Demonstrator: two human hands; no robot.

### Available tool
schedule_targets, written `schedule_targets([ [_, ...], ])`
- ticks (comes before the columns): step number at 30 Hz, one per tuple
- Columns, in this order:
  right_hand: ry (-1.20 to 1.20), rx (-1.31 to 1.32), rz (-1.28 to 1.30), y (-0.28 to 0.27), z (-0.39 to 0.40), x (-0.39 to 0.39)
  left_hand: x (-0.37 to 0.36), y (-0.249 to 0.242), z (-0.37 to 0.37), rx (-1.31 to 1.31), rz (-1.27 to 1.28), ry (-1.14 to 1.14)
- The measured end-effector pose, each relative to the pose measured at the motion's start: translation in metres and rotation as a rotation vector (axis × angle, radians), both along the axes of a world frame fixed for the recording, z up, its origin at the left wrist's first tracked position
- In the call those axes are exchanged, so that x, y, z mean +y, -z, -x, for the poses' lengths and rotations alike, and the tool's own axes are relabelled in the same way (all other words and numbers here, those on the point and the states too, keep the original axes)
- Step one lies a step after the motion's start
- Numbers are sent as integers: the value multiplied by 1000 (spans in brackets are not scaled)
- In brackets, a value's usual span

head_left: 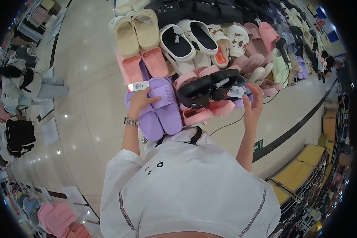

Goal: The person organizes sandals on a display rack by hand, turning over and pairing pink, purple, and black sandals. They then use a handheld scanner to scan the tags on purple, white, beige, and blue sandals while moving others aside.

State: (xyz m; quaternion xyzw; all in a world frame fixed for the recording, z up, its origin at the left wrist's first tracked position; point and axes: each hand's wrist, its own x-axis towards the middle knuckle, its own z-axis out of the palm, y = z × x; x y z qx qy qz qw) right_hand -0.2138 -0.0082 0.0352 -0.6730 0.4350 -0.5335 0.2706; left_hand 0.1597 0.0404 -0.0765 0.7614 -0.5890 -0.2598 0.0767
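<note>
A pair of purple slippers (169, 113) lies at the near left corner of the shoe display. My left hand (141, 100) rests on their straps with fingers spread, beside a white price tag (138, 86). To the right, a pair of black clogs (194, 92) sits tilted on top of pink clogs (197, 116). A second white price tag (236, 92) hangs at the right end of the black clogs. My right hand (254, 102) is raised just right of that tag, thumb and fingers curved and apart.
Behind are cream slippers (135, 33), white clogs with black insoles (177, 43), and many more shoes reaching to the far right. A person (31, 85) is at the left. Clothing racks stand at left; yellow-topped shelving (295, 170) stands at lower right. A thin cable (228, 125) hangs below the display.
</note>
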Motion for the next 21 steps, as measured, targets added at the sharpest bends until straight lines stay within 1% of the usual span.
schedule_targets([
  [2,24,-7,-17,1,5,6,-1,5,-8,169,55,20],
  [3,36,21,-3,3,9,9,0,0,-7,168,55,29],
  [5,57,47,10,4,11,13,9,-12,-6,258,109,8],
  [6,83,31,6,4,12,16,13,-20,-6,258,107,19],
  [8,118,19,-2,4,12,21,24,-40,-5,219,229,-100],
  [9,126,-12,2,5,12,22,29,-50,-5,222,225,-93],
  [11,135,-43,7,7,11,22,38,-74,-7,94,442,-259],
  [12,145,-78,-6,9,10,22,42,-86,-9,95,442,-258],
  [14,155,-114,-21,11,7,22,52,-111,-12,90,619,-340],
  [15,159,-125,-25,11,5,22,59,-124,-11,89,617,-339],
  [17,167,-137,-31,12,2,23,72,-149,-6,165,732,-389],
  [20,199,-135,-9,13,0,27,91,-171,5,234,788,-377],
  [21,227,-200,-41,14,0,29,96,-176,7,237,783,-370],
])
